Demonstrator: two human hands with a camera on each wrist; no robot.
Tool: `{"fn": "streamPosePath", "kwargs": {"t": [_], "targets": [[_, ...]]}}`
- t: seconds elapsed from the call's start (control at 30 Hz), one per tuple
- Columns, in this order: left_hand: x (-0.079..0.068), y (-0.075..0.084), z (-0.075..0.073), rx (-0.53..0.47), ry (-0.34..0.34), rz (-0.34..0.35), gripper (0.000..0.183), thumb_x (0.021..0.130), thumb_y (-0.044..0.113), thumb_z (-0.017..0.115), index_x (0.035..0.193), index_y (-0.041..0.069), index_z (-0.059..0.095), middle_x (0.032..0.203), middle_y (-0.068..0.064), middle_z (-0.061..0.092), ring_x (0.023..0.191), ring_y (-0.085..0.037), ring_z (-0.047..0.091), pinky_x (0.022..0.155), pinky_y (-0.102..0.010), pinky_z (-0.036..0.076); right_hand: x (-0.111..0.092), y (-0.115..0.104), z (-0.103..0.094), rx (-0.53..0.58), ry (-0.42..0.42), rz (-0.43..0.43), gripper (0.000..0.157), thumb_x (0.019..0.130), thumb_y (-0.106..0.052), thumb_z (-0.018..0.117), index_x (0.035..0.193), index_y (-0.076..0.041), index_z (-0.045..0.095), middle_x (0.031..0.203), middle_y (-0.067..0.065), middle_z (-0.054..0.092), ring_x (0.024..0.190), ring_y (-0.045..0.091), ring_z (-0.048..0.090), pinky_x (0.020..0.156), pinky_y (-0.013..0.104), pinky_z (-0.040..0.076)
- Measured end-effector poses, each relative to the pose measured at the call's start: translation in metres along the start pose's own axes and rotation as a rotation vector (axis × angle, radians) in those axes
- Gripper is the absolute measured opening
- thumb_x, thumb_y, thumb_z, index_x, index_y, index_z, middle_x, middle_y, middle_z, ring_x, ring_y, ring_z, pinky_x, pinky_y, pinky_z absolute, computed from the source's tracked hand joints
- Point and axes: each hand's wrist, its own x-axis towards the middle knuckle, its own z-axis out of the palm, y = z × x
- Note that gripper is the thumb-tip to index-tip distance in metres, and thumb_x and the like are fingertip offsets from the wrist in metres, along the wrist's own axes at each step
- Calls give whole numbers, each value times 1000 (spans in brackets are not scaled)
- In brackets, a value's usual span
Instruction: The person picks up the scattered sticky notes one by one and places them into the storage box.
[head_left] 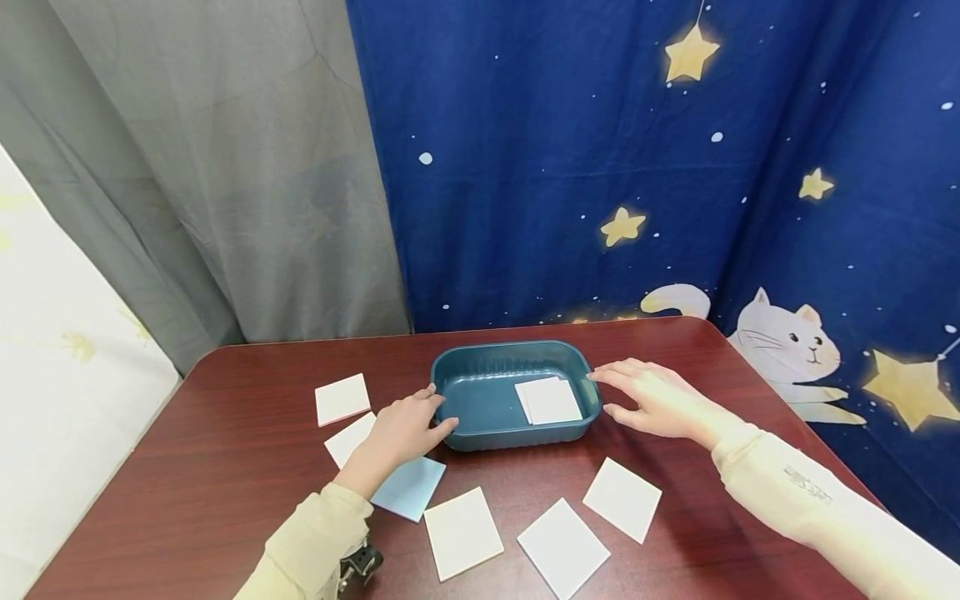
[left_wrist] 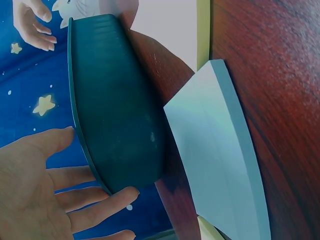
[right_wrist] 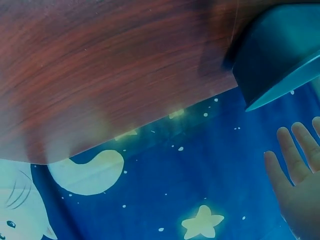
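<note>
A dark teal plastic bin [head_left: 480, 404] stands on the table with a few white square paper pads [head_left: 553, 402] lying in its right half. At its left end is my left hand [head_left: 408, 425], thumb tip and fingers right at the rim, fingers spread and nearly straight. My right hand [head_left: 651, 398] is by the right end, fingers extended, fingertips close to the rim. In the left wrist view a light blue paper pad [left_wrist: 215, 155] lies beside the bin. The right wrist view shows the right hand's straight fingers [right_wrist: 295, 157] below the bin's end.
On the brown table [head_left: 225, 475] lie more square pads: a pink-edged one [head_left: 342, 400] and a white one [head_left: 350, 437] at left, a cream one [head_left: 465, 533] in front, and two pale ones [head_left: 564, 548] at front right. A blue starry curtain [head_left: 525, 208] hangs behind.
</note>
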Motion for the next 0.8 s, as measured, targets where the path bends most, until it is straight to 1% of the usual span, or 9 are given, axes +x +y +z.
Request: {"fn": "streamPosePath", "kwargs": {"t": [0.17,0.33,0.53,0.8], "targets": [[0,0,0,-3,-6,-3,47,84,37,56,114,0,58,125,-19,46,98,-32,55,70,-44,47,-8,-1,2,21,-11,25,42,77,-26,64,117,-12,57,113,0,55,104,17,50,81,40,42],[0,1,0,-6,-2,-4,47,84,37,57,114,0,58,124,-20,47,98,-32,55,70,-44,47,-16,-1,4,12,-14,51,43,77,-26,64,117,-11,57,113,1,55,104,18,50,81,41,42],[0,0,1,-7,3,0,48,84,38,56,114,0,58,124,-20,47,99,-33,55,70,-45,47,-27,0,10,0,-7,60,43,76,-26,65,117,-12,58,113,-1,55,103,17,50,80,41,42],[-1,0,1,-5,4,-3,49,84,38,56,114,0,58,125,-20,46,99,-32,55,71,-45,47,-40,0,18,18,4,63,42,76,-25,66,115,-11,58,112,-1,56,102,16,50,79,40,43]]}}
